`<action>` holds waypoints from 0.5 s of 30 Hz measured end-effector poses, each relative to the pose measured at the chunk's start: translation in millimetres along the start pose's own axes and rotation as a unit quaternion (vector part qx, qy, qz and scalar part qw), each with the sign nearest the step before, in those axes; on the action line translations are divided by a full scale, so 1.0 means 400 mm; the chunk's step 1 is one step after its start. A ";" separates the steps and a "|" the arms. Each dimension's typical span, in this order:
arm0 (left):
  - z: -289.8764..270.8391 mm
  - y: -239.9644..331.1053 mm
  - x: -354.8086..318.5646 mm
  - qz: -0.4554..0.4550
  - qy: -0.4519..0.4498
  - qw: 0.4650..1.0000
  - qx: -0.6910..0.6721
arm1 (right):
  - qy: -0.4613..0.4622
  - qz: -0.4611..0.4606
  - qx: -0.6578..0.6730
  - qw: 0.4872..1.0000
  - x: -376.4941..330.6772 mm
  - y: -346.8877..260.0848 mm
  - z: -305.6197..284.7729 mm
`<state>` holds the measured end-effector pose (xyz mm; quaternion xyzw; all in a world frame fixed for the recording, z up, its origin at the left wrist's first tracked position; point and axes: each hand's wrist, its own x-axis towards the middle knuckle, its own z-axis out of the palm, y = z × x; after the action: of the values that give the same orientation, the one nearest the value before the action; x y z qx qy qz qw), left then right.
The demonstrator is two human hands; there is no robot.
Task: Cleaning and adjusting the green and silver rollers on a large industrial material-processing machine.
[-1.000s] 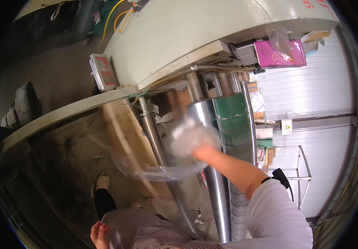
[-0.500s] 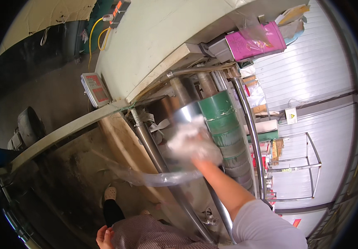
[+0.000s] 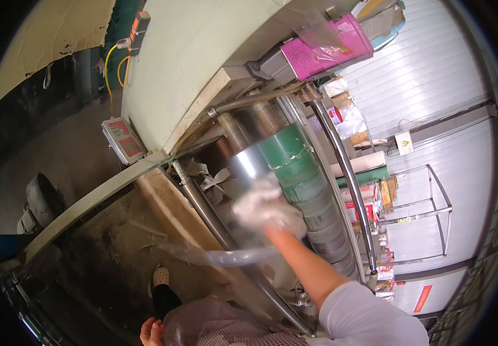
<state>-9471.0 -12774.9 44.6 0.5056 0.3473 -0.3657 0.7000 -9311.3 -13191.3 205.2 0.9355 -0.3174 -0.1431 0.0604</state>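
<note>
My right hand (image 3: 275, 222) reaches forward over the rollers, closed on a crumpled white cloth (image 3: 257, 199); motion blur smears both. The cloth is against or just above a shiny metal roller (image 3: 247, 163), and blur hides whether they touch. Beside it on the right runs a green-coated roller (image 3: 286, 148) with worn bands, grey toward the near end. A strip of clear plastic film (image 3: 228, 258) stretches left from below my right wrist. Low at the bottom edge, my left hand (image 3: 152, 333) hangs near my checked apron, its fingers loosely bent and apart with nothing visible in them.
Steel bars (image 3: 208, 216) cross on both sides of the rollers. A pink tin (image 3: 327, 49) lies at the machine's far end. Left of the pale machine housing (image 3: 174, 63) sits a keypad box (image 3: 125, 140). A metal frame (image 3: 413, 213) and stacked goods stand at right.
The view has shifted, so the machine and pink tin appear farther left. My right hand stays over the rollers with the cloth, still blurred. My left hand stays low.
</note>
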 end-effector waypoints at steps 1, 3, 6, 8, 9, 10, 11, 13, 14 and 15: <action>0.027 0.007 0.009 -0.008 -0.020 1.000 0.007 | 0.006 0.008 -0.003 1.000 0.026 0.000 -0.038; 0.057 0.026 0.009 -0.001 -0.024 1.000 -0.002 | 0.002 0.006 0.009 1.000 0.081 -0.021 -0.069; 0.072 0.050 -0.001 0.014 -0.013 1.000 0.001 | -0.007 -0.001 0.029 1.000 0.106 -0.041 -0.069; 0.040 0.018 0.008 0.015 -0.012 1.000 0.017 | -0.009 -0.004 0.029 1.000 0.077 -0.027 -0.049; 0.031 0.009 0.001 0.013 -0.027 0.999 0.035 | -0.012 -0.005 0.026 1.000 0.052 -0.015 -0.031; 0.055 -0.005 0.012 0.001 -0.050 0.998 0.036 | -0.003 0.013 0.005 1.000 0.008 0.037 -0.040; 0.029 -0.006 0.004 0.003 -0.025 0.999 0.041 | -0.017 0.000 0.016 1.000 -0.010 0.020 0.008; 0.026 -0.002 0.002 -0.004 -0.018 0.999 0.035 | -0.032 0.001 0.010 0.999 -0.047 0.017 0.014; 0.022 0.000 0.003 -0.011 -0.013 0.999 0.032 | -0.036 0.000 0.010 0.999 -0.032 -0.005 0.014; 0.059 -0.006 0.021 -0.025 -0.046 0.998 0.031 | -0.026 0.027 -0.013 0.999 -0.034 0.025 -0.047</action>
<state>-9466.3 -12799.6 42.3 0.5006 0.3157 -0.4164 0.6902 -9321.7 -13190.5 228.3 0.9219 -0.3417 -0.1693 0.0680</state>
